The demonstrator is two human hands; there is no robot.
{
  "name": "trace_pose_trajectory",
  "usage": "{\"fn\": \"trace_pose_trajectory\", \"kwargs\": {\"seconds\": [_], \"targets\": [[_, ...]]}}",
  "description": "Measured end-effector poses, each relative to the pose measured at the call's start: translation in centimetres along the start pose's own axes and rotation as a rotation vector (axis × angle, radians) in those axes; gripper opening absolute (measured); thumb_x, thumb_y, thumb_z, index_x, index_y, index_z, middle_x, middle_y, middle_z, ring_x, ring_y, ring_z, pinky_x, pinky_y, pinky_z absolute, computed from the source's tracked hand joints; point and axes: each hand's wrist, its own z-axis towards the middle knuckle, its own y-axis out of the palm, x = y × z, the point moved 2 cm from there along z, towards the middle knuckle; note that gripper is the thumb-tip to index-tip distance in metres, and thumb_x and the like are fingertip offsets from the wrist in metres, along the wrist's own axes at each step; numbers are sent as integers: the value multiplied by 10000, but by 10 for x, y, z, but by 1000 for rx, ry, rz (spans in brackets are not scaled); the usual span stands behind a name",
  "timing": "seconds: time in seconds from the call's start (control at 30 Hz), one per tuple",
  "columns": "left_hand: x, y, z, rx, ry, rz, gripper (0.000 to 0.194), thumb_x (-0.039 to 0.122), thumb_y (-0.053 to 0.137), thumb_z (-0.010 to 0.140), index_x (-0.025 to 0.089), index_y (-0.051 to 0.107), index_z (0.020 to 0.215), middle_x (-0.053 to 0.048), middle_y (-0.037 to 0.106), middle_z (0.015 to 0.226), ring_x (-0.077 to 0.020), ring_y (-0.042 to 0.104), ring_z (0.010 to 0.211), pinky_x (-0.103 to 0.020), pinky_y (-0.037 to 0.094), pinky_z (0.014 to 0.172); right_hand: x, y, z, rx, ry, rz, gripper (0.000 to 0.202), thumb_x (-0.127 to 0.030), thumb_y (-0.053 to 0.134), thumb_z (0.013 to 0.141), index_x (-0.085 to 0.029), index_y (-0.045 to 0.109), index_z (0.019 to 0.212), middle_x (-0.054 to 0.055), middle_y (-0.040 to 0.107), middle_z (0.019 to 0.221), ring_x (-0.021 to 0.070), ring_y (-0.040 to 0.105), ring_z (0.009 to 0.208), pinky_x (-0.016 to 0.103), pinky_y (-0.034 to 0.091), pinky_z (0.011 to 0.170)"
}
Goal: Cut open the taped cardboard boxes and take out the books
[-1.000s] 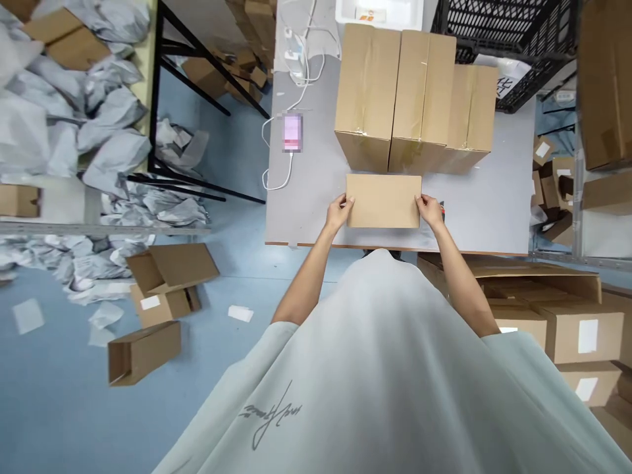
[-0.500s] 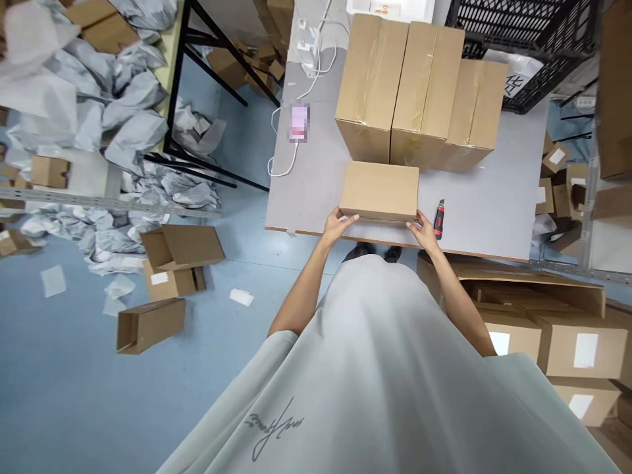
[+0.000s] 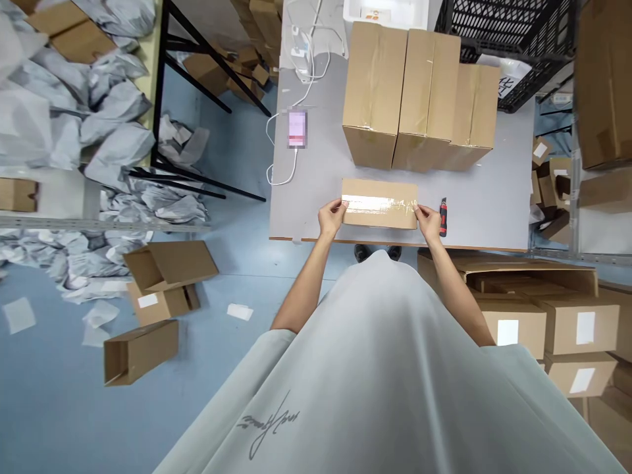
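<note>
A small cardboard box (image 3: 379, 218) lies near the front edge of the grey table, a shiny strip of clear tape running along the face toward me. My left hand (image 3: 332, 216) grips its left end, thumb and fingers closed at the edge. At the opposite end, my right hand (image 3: 427, 220) pinches the right edge in the same way. Just right of that hand lies a red and black utility knife (image 3: 443, 217). Behind the small box stand three larger taped cardboard boxes (image 3: 374, 92), side by side.
On the table (image 3: 316, 210), a phone (image 3: 297, 128) with a white cable lies at left. A black plastic crate (image 3: 508, 46) and a white tray (image 3: 388, 13) are at the back. Cartons (image 3: 582, 322) stack at lower right; empty boxes (image 3: 143, 349) and grey mailer bags (image 3: 118, 145) lie left.
The small box has turned over in my hands: a plain face showed before, and a taped face shows now. Both hands have shifted with it to its ends.
</note>
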Motion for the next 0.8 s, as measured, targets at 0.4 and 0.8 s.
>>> {"fn": "trace_pose_trajectory", "kwargs": {"seconds": [0.4,0.8], "targets": [[-56,-22,-10,-102,-261,-36,688,333,766,941,149,644,1593,-262,617,1687,-355,731,1428,-573,564,1248,49,4,-40,-119,281,177,948,-716,701,902,-166,595,1667,257,717,1562,373,728,1428,644,592,1199],[-45,-5,-22,-281,-143,-4,569,239,832,809,95,766,1356,-227,794,1399,-356,750,1375,-571,563,1262,33,17,-52,-246,151,154,816,-780,777,831,-187,788,1391,159,855,1273,366,780,1222,608,563,1224]]}}
